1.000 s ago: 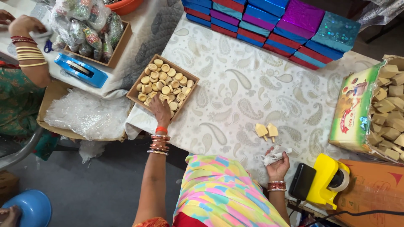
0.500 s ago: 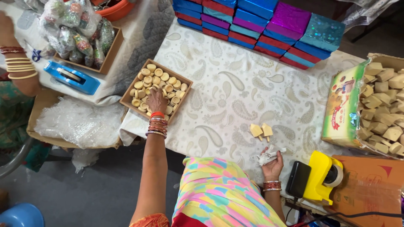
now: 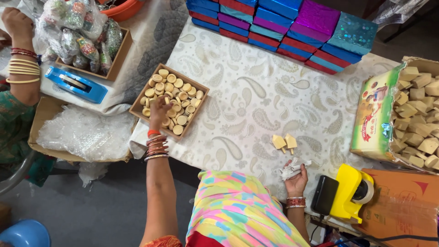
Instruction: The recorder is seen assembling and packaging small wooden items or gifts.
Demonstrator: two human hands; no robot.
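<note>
My left hand [image 3: 159, 111] reaches into a shallow brown cardboard tray [image 3: 200, 101] of small round tan discs [image 3: 179, 94]; its fingers are closing on one or two discs. My right hand [image 3: 296, 177] rests at the near table edge, shut on a crumpled white wrapper [image 3: 291, 170]. Just beyond it, two small tan wooden house-shaped pieces [image 3: 284, 142] lie on the white paisley tablecloth [image 3: 256, 91].
Stacked shiny blue, red and purple boxes [image 3: 292, 27] line the far edge. A carton of tan wooden blocks [image 3: 418, 114] stands right; a yellow tape dispenser [image 3: 350, 194] sits near it. At left are a blue tape dispenser [image 3: 75, 84], wrapped bundles [image 3: 77, 32], plastic sheets [image 3: 82, 132] and another person's arm [image 3: 20, 59].
My left hand moved forward from the table edge into the tray of discs. My right hand stayed in place with the white wrapper.
</note>
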